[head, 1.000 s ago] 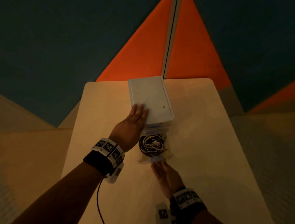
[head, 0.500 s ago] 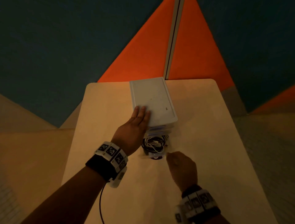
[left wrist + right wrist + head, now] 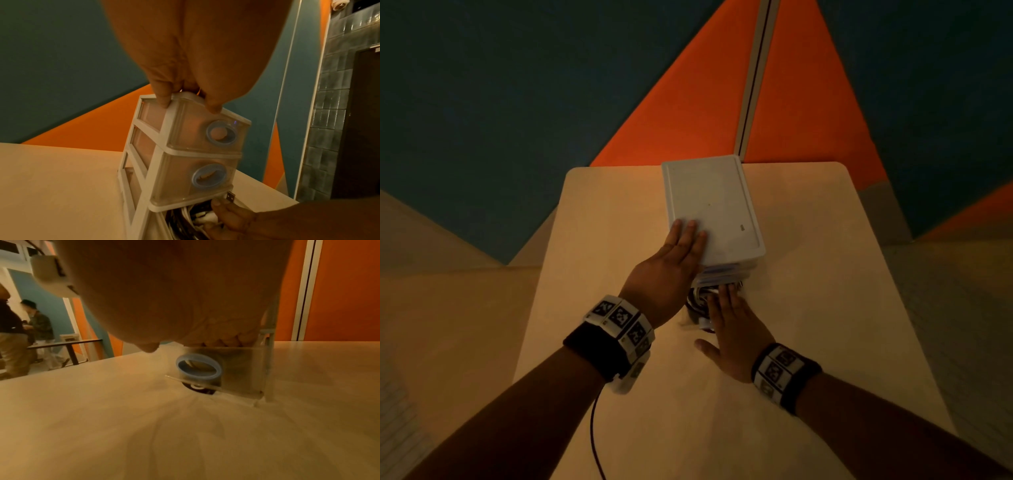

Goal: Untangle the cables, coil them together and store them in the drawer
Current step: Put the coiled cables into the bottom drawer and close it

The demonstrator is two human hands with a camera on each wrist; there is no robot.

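Orange and teal walls backed the pale wooden table (image 3: 599, 240). Left hand (image 3: 671, 270) lay flat, fingers together, atop the white plastic three-drawer unit (image 3: 714, 205); right hand (image 3: 736, 325), fingers straight, pressed black-and-white coiled cables (image 3: 185, 217) into its partly open clear bottom drawer (image 3: 242, 369).

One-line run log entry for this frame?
left hand: flat on unit top | right hand: pushing bottom drawer | cables: inside | drawer: part open

Dim light; teal-orange wall (image 3: 517, 85); pale wooden table (image 3: 825, 308).
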